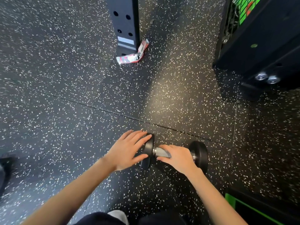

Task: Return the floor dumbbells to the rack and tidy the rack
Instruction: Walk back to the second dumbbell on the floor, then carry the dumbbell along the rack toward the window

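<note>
A black dumbbell (198, 154) with round heads and a grey metal handle lies on the speckled rubber floor, low in the middle of the view. My left hand (128, 150) lies spread over its left head, fingers straight on the rubber, thumb underneath. My right hand (177, 157) covers the handle, fingers reaching over the bar and thumb at its near side. The right head stays uncovered. No rack shelf with dumbbells is in view.
A crumpled red and white wrapper (133, 53) lies beside the foot of a black perforated steel upright (125, 23). A black and green machine base (259, 46) with two bolts fills the upper right. Another green-edged frame (253, 207) is at the lower right. A dark shoe (4, 169) shows at the left edge.
</note>
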